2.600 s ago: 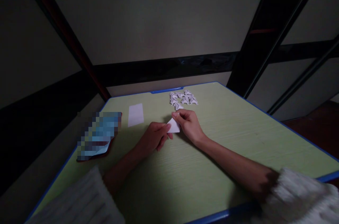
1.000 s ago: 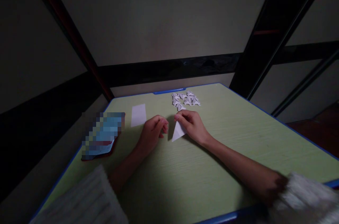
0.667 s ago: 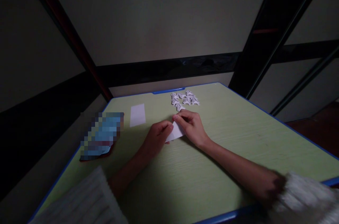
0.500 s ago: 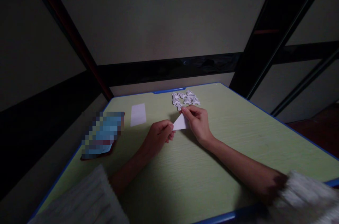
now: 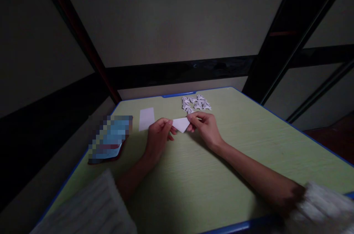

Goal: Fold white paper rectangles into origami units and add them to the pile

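A small white folded paper (image 5: 181,124), triangular with its point toward me, hangs just above the green table (image 5: 210,175). My left hand (image 5: 158,137) pinches its left corner with curled fingers. My right hand (image 5: 206,127) pinches its right corner. Both hands are closed on the paper. Beyond my right hand lies a pile of several small folded white paper pieces (image 5: 196,103). A flat white rectangular paper slip (image 5: 146,118) lies to the left of my left hand.
A blurred-out blue and red object (image 5: 109,138) lies near the table's left edge. The table has a blue rim (image 5: 177,95). Dark bed-frame bars (image 5: 279,38) and a wall stand behind it. My white knit sleeves show at the bottom.
The paper went from my right hand alone to both hands, was turned and lifted, and is now held level between them. The view shifted slightly.
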Tool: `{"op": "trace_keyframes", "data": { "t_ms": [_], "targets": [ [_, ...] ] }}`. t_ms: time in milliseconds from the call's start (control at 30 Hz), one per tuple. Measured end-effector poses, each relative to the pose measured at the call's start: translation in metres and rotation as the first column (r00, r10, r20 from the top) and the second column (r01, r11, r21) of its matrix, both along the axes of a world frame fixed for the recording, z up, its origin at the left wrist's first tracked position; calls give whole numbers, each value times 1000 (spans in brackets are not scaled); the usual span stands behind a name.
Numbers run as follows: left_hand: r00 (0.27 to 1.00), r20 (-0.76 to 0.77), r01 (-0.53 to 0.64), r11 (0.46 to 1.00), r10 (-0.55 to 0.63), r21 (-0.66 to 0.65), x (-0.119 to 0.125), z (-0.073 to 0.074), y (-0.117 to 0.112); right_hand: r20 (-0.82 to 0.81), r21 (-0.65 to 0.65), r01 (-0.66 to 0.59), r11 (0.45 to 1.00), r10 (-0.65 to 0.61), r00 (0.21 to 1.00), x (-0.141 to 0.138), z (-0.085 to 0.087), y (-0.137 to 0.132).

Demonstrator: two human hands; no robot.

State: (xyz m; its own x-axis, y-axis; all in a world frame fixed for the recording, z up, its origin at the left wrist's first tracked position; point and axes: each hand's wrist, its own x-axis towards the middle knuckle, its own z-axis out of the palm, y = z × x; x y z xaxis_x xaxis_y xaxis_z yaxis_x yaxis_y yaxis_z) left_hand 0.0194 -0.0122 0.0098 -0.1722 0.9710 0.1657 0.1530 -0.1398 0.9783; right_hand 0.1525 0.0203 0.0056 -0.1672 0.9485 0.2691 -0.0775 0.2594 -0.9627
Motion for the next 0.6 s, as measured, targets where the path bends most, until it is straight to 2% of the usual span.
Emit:
{"op": "trace_keyframes", "data": {
  "t_ms": [100, 167, 233, 333, 600],
  "targets": [
    [991, -52, -124, 991, 126, 40, -4, 1, 1, 150, -10, -132, 991, 132, 980, -2, -2, -3],
    [986, -112, -122, 992, 126, 44, -4, 2, 1, 238, 31, -189, 982, 176, 955, -3, -4, -5],
    [982, -173, -73, 997, 79, 41, -2, 2, -1, 290, 63, -235, 970, 207, 934, -3, -5, -7],
    [977, -207, -50, 998, 58, 47, 0, 0, -3, 302, 77, -282, 956, 247, 921, -3, -4, -10],
    [947, -148, -271, 957, 285, 106, -13, -5, 6, 261, 33, -301, 953, 282, 923, -5, 0, -12]
  ]
}}
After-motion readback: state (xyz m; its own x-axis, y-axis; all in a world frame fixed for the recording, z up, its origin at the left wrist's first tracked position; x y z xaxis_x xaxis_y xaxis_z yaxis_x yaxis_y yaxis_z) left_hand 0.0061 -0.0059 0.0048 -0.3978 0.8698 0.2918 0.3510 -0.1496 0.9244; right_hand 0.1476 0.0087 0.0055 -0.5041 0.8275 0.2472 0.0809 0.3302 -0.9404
